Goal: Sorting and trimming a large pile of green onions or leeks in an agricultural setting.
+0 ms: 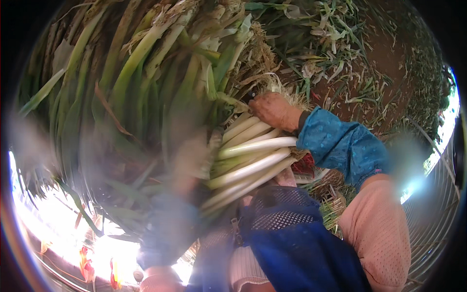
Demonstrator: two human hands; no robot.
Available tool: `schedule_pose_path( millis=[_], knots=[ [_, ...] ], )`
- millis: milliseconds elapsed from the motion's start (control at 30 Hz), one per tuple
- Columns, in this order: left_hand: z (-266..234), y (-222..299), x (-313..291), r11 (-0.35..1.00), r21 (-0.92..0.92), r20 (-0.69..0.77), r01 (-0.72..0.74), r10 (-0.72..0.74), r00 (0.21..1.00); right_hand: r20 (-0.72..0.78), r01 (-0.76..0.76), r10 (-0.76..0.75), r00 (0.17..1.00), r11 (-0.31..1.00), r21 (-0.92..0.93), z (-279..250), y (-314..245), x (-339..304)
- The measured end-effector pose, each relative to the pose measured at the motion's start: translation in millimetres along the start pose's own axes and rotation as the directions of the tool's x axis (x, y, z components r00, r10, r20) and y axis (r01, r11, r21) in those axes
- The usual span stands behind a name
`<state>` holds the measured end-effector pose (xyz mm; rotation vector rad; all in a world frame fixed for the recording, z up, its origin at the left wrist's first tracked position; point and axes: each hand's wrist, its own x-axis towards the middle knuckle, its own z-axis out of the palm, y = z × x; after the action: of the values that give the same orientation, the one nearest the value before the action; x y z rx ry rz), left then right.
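Leftmost, one large heap of leafy green stalks (131, 87) fills the view. Beside it, the left hand (192, 155) is too hazy to tell whether it grips anything. Next, at least six pale stalks (255, 169) lie above the lap, slanting up rightward, their white ends below the right hand (276, 111), the nearer one to those ends. Its fingers curl closed beside the roots, contents hidden; beyond lie uncountable trimmings (335, 58).

Brown earth floor (389, 58) at upper right, a ribbed grey structure (430, 238) lower right, and white light (51, 209) blazing at lower left!
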<state>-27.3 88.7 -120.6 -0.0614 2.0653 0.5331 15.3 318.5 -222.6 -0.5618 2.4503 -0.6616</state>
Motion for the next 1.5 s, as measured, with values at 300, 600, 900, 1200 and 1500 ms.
schedule_pose_path(
  millis=[300, 600, 900, 1200, 1500],
  knots=[
    [51.4, -32.9, 106.6, 0.996, -0.095, 0.736, 0.001, 0.069, 0.673, -0.161, 0.113, -0.118, 0.980, 0.993, -0.041, -17.5, -12.4, -13.3],
    [66.7, -44.7, 124.4, 0.960, -0.269, 0.737, 0.084, 0.149, 0.659, 0.155, 0.054, -0.048, 0.987, 0.998, -0.038, -20.8, 12.5, 22.4],
    [65.7, -27.2, 124.9, 0.954, -0.295, 0.657, -0.055, 0.244, 0.713, 0.032, -0.306, 0.402, 0.915, 0.744, -0.595, -130.3, 305.1, -66.5],
    [49.7, -51.1, 113.9, 0.964, -0.262, 0.606, -0.050, 0.205, 0.769, 0.562, -0.648, 0.478, 0.675, 0.749, 0.140, -52.1, 79.0, -3.4],
    [49.5, -52.3, 108.8, 0.961, -0.268, 0.562, -0.070, 0.215, 0.799, 0.191, -0.449, 0.549, 0.813, 0.802, -0.394, -25.6, 161.9, -22.0]
  ],
)
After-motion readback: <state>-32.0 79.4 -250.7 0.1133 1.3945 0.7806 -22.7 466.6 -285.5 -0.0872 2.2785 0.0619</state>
